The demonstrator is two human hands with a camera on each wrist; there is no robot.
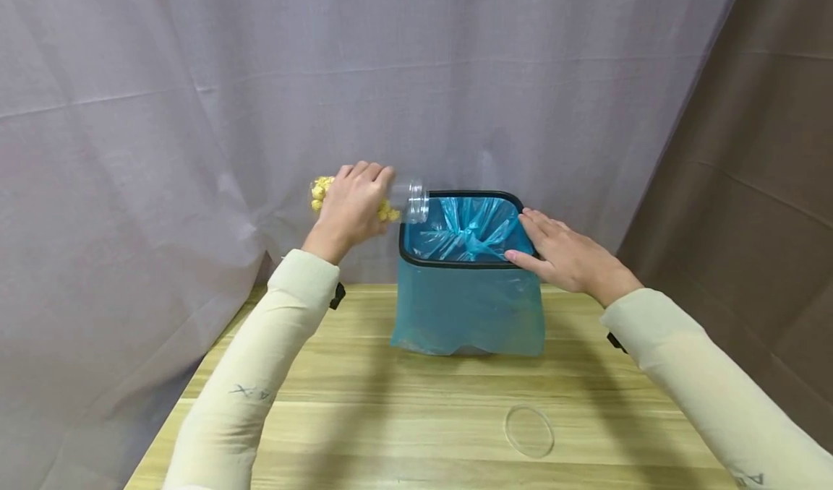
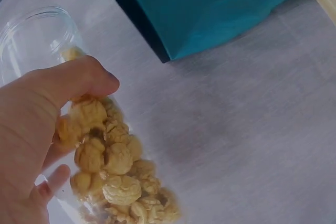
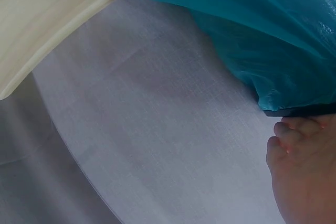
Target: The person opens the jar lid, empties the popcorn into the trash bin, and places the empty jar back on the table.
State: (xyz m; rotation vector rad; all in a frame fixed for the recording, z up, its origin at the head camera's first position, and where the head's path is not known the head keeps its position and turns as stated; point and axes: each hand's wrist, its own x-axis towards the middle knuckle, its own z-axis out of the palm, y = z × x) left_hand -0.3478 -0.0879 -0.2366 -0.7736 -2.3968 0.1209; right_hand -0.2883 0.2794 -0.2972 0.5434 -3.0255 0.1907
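Observation:
My left hand (image 1: 356, 204) grips a clear jar (image 1: 416, 199) lying on its side in the air. Its uncapped mouth points right, at the left rim of a small bin (image 1: 470, 264). Yellow popcorn (image 2: 121, 161) fills part of the jar, mostly toward its base, with some pieces along the lower side. The bin has a black rim and a blue bag (image 1: 465, 306) folded over its outside; inside, the bag is gathered in a knot. My right hand (image 1: 566, 255) rests on the bin's right rim, its fingers fairly straight and the thumb at the front corner.
The bin stands near the back edge of a wooden table (image 1: 364, 418). A thin clear ring (image 1: 528, 431) lies on the table in front of it. Grey cloth (image 1: 195, 78) hangs behind, and a darker cloth (image 1: 755, 186) hangs on the right.

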